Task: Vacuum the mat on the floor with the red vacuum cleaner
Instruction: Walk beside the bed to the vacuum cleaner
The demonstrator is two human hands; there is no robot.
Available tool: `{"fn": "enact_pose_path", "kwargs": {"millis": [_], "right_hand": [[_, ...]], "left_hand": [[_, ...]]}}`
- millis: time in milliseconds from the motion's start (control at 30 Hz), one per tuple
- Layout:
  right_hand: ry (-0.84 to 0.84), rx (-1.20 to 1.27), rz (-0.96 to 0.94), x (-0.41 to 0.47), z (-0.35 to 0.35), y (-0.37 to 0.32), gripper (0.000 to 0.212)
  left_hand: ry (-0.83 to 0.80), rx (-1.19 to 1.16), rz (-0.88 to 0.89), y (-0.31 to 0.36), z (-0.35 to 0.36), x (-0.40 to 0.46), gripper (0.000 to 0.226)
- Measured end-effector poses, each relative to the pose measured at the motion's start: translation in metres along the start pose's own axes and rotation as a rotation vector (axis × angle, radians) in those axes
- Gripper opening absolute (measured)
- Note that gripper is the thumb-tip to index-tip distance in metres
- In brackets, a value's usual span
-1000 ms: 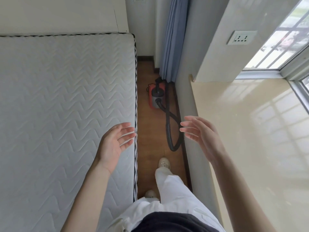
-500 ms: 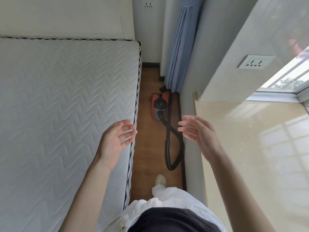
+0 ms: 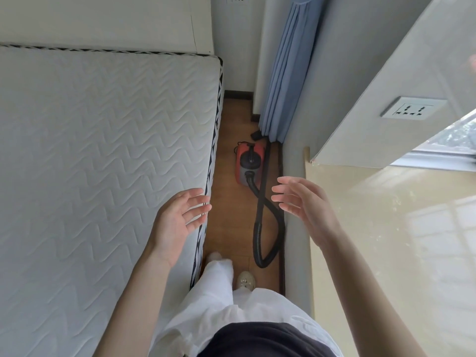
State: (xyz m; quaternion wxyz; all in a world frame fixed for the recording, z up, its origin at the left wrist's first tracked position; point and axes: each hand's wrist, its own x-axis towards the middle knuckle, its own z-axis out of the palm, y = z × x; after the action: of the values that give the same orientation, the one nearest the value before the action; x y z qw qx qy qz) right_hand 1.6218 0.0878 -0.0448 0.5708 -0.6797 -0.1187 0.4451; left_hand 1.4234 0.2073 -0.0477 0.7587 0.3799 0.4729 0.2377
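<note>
The red vacuum cleaner (image 3: 249, 164) is seen on the floor (image 3: 231, 215), well beyond the spread, empty fingers (image 3: 195, 202) of both hands.

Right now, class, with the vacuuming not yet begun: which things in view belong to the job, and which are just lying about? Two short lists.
Belongs to the job:
red vacuum cleaner on the floor
its black hose, looped beside the wall
left hand and right hand, both open and empty

Just there:
mattress
blue curtain
wall socket
window ledge
</note>
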Motion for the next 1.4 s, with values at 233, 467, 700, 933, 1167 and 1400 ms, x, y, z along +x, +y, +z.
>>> {"fn": "enact_pose_path", "kwargs": {"millis": [233,467,700,933,1167,1400], "right_hand": [[0.03,0.002,-0.001,0.034,0.016,-0.012,0.025],[0.084,0.011,-0.005,0.075,0.047,-0.034,0.023],[0.131,0.023,0.008,0.107,0.081,-0.049,0.023],[0.193,0.015,0.02,0.122,0.098,-0.055,0.024],[0.233,0.016,0.023,0.135,0.1,-0.056,0.025],[0.222,0.037,0.021,0.159,0.095,-0.064,0.026]], "left_hand": [[-0.033,0.023,-0.016,0.022,0.0,0.04,0.026],[-0.099,0.071,-0.03,0.061,-0.002,0.095,0.026],[-0.138,0.129,-0.038,0.089,-0.012,0.138,0.027],[-0.184,0.146,-0.07,0.103,-0.018,0.167,0.027],[-0.216,0.161,-0.095,0.11,-0.014,0.189,0.026],[-0.217,0.158,-0.093,0.118,-0.002,0.212,0.026]]}}
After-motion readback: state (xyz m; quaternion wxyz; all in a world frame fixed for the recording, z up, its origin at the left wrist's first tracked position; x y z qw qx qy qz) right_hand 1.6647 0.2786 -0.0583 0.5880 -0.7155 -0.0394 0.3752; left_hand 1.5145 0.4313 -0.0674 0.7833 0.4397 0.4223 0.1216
